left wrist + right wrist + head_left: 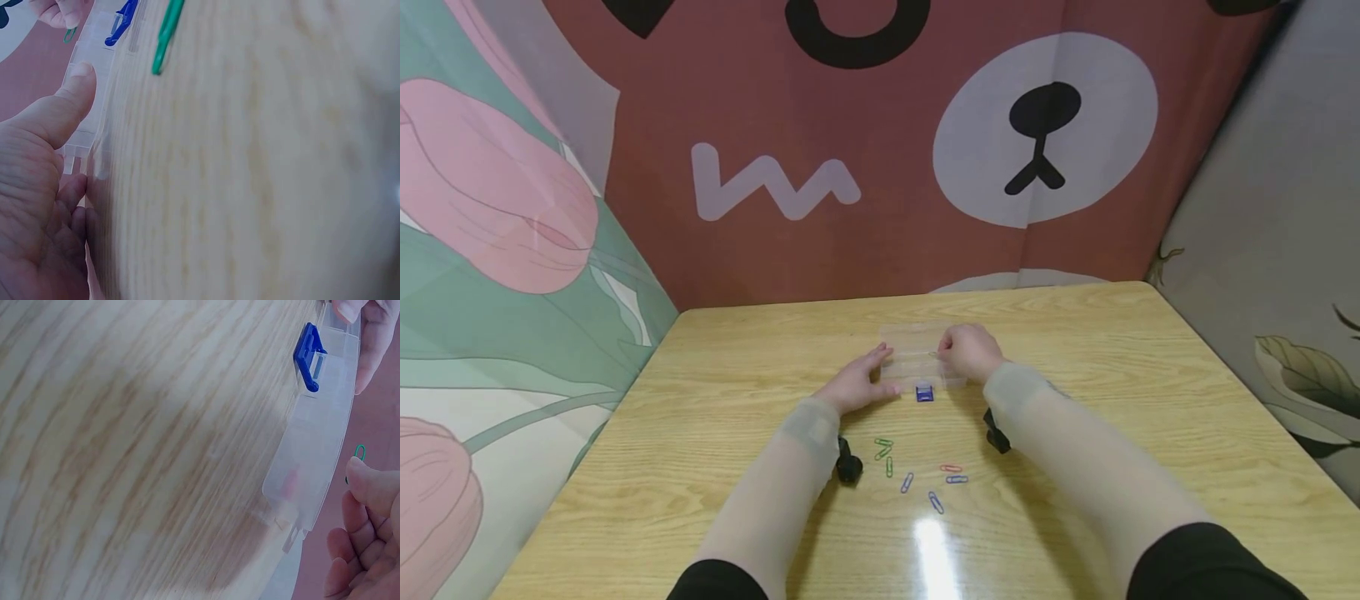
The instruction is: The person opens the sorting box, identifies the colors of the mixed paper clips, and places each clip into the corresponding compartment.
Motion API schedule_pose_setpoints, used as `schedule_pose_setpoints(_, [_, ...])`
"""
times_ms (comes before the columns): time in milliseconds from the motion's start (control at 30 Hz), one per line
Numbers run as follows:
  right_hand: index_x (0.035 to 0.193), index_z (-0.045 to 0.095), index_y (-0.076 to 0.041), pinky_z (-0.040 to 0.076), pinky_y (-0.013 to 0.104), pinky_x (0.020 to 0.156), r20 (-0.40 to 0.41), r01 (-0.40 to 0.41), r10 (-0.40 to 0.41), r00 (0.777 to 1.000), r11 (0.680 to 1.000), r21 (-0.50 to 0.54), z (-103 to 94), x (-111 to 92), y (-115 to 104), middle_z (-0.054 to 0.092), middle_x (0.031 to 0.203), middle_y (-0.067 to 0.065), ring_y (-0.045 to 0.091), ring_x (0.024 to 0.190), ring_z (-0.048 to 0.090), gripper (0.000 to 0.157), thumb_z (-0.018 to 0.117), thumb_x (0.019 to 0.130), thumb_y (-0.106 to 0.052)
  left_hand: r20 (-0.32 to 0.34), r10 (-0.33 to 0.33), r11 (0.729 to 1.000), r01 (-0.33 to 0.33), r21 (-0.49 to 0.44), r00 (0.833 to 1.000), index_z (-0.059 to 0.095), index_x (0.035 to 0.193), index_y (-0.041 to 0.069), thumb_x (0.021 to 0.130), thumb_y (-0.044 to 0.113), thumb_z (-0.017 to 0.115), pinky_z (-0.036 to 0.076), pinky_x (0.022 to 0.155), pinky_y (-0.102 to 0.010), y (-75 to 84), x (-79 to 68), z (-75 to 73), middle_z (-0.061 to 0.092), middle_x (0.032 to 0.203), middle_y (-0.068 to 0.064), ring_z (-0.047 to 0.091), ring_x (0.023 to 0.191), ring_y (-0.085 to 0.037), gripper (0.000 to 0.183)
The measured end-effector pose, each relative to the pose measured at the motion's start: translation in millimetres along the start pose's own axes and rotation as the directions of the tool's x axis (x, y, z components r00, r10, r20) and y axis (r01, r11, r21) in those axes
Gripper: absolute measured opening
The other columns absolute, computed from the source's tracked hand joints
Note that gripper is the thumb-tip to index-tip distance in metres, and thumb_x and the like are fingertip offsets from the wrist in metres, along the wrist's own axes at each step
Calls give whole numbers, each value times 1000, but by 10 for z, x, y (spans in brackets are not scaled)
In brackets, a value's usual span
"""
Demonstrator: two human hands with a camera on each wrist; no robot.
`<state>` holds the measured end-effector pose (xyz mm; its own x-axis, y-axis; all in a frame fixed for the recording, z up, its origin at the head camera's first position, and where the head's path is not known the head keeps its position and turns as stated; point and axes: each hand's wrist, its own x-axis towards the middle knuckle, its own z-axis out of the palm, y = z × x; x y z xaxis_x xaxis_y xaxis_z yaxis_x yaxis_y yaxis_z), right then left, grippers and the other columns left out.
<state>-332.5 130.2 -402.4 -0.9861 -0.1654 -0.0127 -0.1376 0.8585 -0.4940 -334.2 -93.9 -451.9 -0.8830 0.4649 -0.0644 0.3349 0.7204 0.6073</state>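
Green paperclip (359, 452) sits pinched in the right hand (973, 353) near mid-frame; spread-fingered, the left hand (854, 383) seemingly steadies the clear box (913, 367).

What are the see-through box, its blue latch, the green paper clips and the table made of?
Box: smooth plastic, it seems; its walls are see-through.
Blue latch: probably hard plastic, evenly coloured.
Green paper clips: perhaps coated wire, being thin and bent; plastic is possible.
Table: wood or wood-look, grainy, with glossy glare.
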Motion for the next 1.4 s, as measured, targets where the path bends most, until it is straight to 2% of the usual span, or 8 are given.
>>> schedule_pose_setpoints(500, [70,60,-15,38,30,60,-22,29,-30,999,999,-24,54,37,-24,55,68,-3,16,64,48,12,59,81,-20,-3,-20,1000,20,-8,1000,22,137,25,74,47,59,13,100,-37,12,-3,2,10,142,9,11,126,-15,77])
schedule_pose_setpoints(833, [71,59,-16,35,32,63,-9,0,0,1000,999,-35,100,53,-45,54,70,-3,18,72,44,10,61,80,-20,-4,-20,1000,20,-15,1000,23,137,23,76,43,60,14,100,-38,36,-20,-3,11,142,7,12,126,-16,75])
schedule_pose_setpoints(1200, [71,60,-16,37,31,59,-6,10,-10,1000,999,-36,102,56,-37,55,70,-3,17,66,46,9,61,80,-20,-7,-7,1000,7,-14,1000,23,137,22,75,44,60,14,100,-38,42,-21,-16,11,142,5,13,126,-16,75])
schedule_pose_setpoints(1400, [71,60,-16,36,32,62,-11,13,-13,1000,999,-45,117,70,-31,55,70,-4,18,70,46,10,62,80,-20,-10,-12,1000,12,-13,1000,23,137,22,75,44,60,14,100,-37,38,-22,-8,11,142,6,13,126,-15,75])
